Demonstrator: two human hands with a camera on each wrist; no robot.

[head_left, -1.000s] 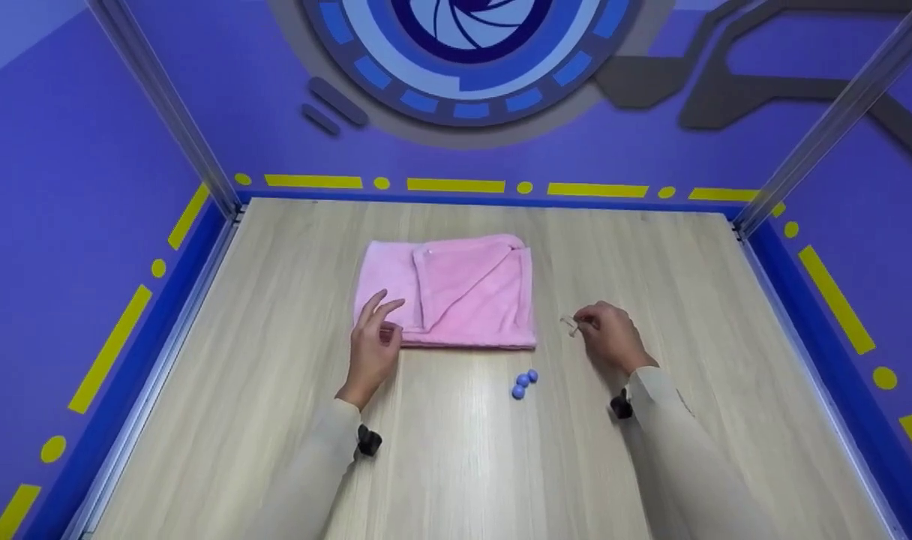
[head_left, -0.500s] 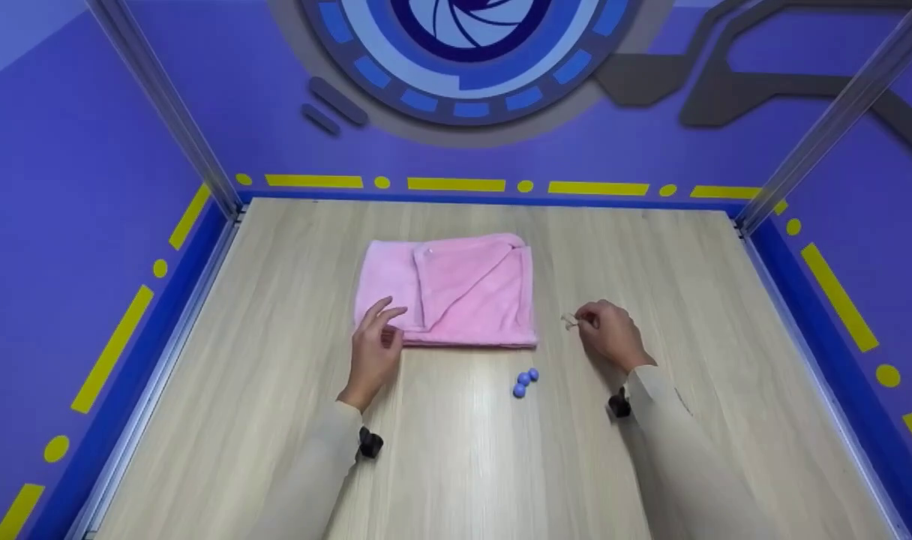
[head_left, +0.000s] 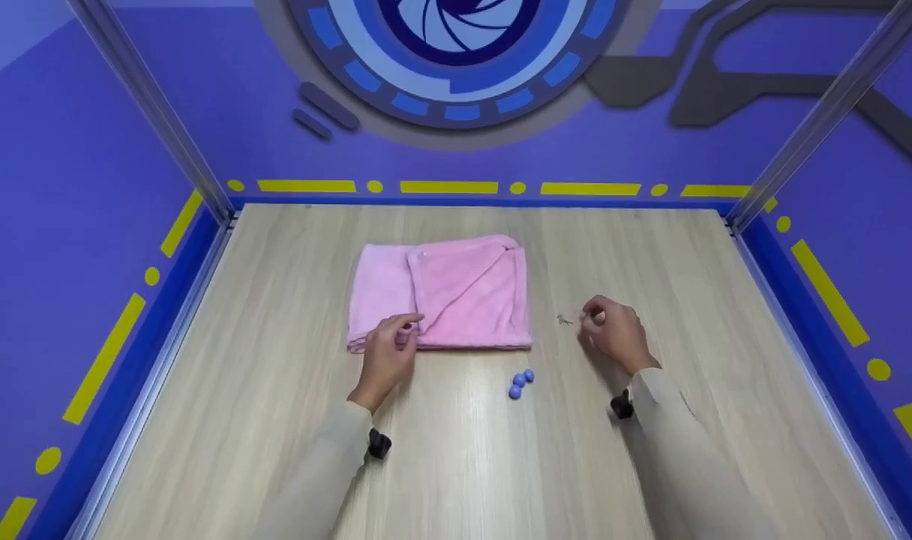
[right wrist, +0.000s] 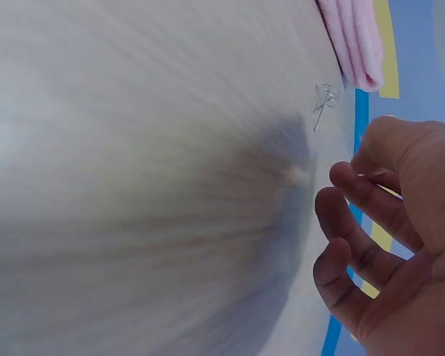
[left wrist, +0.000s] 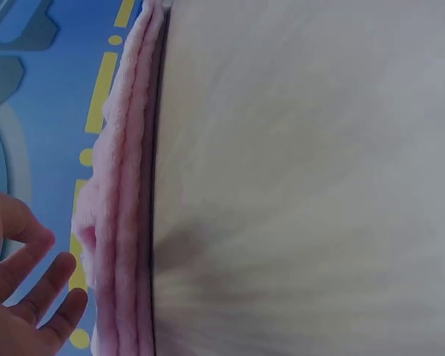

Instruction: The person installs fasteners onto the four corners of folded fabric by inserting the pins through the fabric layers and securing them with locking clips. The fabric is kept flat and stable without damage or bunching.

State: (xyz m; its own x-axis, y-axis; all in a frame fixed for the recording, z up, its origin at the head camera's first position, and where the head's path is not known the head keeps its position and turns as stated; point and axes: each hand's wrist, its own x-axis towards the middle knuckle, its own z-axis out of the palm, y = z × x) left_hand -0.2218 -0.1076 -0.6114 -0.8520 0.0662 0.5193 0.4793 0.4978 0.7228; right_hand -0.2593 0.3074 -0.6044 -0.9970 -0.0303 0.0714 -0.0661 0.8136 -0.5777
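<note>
A folded pink fleece blanket (head_left: 471, 300) lies on the wooden table. Over its near edge hovers my left hand (head_left: 388, 356), thumb and index tips together, the other fingers loosely bent; nothing shows between them in the left wrist view. My right hand (head_left: 617, 334) is low over the table, right of the blanket, fingers curled and thumb close to the index. A thin wire-like metal piece (right wrist: 325, 100) lies beside its fingertips, apart from them. Whether the right fingertips pinch something small and clear cannot be seen. Three small round blue pieces (head_left: 519, 381) lie between the hands.
The pale wooden table (head_left: 456, 465) meets blue walls (head_left: 201, 75) with yellow markings at the back and both sides. Metal posts (head_left: 823, 120) stand at the two rear corners.
My left hand has shifted right and slightly nearer along the blanket's edge. The right hand has drawn a little right, leaving a gap to the wire piece. The view has shifted slightly.
</note>
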